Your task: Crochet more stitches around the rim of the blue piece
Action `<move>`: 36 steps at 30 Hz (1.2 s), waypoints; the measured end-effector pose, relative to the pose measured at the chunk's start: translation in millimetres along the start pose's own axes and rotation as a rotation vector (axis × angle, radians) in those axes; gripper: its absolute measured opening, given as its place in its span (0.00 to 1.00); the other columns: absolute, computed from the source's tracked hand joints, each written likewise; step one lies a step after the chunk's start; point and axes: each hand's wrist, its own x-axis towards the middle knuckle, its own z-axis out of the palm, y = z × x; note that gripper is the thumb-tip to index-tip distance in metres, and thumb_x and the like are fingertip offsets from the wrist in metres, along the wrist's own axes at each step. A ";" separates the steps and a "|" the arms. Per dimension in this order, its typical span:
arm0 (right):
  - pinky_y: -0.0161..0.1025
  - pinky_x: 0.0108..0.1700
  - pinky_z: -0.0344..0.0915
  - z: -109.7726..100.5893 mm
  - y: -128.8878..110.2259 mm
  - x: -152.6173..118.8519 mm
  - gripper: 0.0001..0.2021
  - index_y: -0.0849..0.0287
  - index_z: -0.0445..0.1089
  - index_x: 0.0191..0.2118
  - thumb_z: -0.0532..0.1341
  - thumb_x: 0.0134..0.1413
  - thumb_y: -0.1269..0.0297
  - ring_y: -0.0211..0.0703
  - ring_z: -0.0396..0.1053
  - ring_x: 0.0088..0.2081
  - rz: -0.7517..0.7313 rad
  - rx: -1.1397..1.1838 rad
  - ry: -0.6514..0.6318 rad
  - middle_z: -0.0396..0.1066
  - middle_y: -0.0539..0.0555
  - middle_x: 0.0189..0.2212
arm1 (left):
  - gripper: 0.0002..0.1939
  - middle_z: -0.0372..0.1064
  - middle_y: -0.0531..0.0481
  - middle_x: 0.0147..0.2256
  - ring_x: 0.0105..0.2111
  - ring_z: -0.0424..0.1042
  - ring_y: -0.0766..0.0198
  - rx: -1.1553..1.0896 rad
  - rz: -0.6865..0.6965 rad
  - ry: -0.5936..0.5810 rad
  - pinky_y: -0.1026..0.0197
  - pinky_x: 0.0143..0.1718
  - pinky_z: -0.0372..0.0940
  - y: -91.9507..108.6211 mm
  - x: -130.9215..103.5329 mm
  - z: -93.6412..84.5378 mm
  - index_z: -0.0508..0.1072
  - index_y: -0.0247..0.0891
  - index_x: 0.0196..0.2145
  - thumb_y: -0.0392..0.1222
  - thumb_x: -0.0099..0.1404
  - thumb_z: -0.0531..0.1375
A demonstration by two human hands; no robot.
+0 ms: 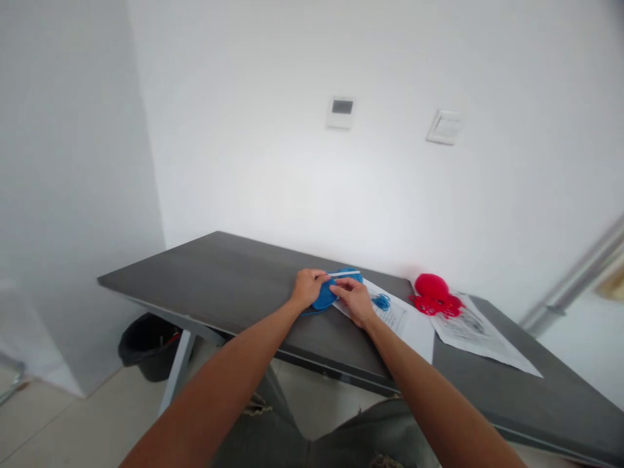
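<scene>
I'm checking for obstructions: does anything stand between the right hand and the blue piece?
Nothing visible does: the right hand meets the blue piece with its fingers. The pale strip shows beyond, toward the wall.

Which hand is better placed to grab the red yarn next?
Probably the right hand: it's nearer the red yarn, while the left hand would have to reach past it. Both are at the blue piece.
</scene>
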 end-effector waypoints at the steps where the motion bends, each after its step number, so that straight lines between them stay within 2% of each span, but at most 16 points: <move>1: 0.54 0.53 0.76 0.2 0.1 0.4 0.19 0.59 0.70 0.60 0.65 0.69 0.57 0.52 0.75 0.53 -0.014 -0.027 0.013 0.73 0.59 0.57 | 0.19 0.73 0.42 0.57 0.51 0.76 0.49 -0.003 0.006 0.003 0.44 0.51 0.75 -0.4 0.9 0.4 0.74 0.37 0.58 0.47 0.73 0.64; 9: 0.54 0.53 0.76 5.4 -3.1 -1.0 0.19 0.59 0.70 0.59 0.65 0.69 0.57 0.52 0.75 0.53 -0.060 -0.175 0.025 0.73 0.59 0.57 | 0.18 0.73 0.41 0.57 0.51 0.76 0.50 -0.021 0.028 0.076 0.44 0.51 0.75 -2.6 2.5 0.9 0.74 0.38 0.58 0.47 0.74 0.64; 20: 0.54 0.53 0.76 6.6 2.5 9.5 0.19 0.59 0.70 0.60 0.65 0.69 0.57 0.52 0.75 0.53 0.025 -0.214 0.029 0.72 0.59 0.57 | 0.18 0.73 0.42 0.57 0.51 0.76 0.50 -0.001 -0.011 0.095 0.44 0.51 0.75 -8.6 6.3 6.8 0.75 0.38 0.57 0.47 0.74 0.63; 27: 0.54 0.52 0.76 -19.3 -7.3 25.0 0.19 0.59 0.71 0.59 0.65 0.69 0.57 0.52 0.76 0.52 0.121 -0.203 -0.093 0.73 0.59 0.57 | 0.18 0.74 0.43 0.56 0.50 0.77 0.49 -0.011 -0.045 0.013 0.45 0.50 0.76 -20.6 21.3 8.7 0.75 0.37 0.56 0.48 0.73 0.64; 33: 0.52 0.51 0.77 -40.8 -19.7 43.7 0.18 0.59 0.71 0.58 0.65 0.69 0.57 0.50 0.76 0.51 0.147 -0.166 -0.169 0.74 0.59 0.55 | 0.18 0.76 0.44 0.52 0.47 0.78 0.50 -0.069 0.011 -0.073 0.47 0.47 0.76 -24.7 49.8 9.7 0.76 0.36 0.54 0.48 0.73 0.64; 36: 0.49 0.47 0.78 -46.6 -19.7 50.5 0.16 0.60 0.72 0.56 0.65 0.69 0.57 0.48 0.77 0.47 0.160 -0.127 -0.206 0.75 0.57 0.52 | 0.15 0.78 0.47 0.46 0.44 0.79 0.53 -0.100 0.040 -0.072 0.48 0.46 0.76 -27.8 63.3 16.0 0.78 0.34 0.48 0.49 0.73 0.64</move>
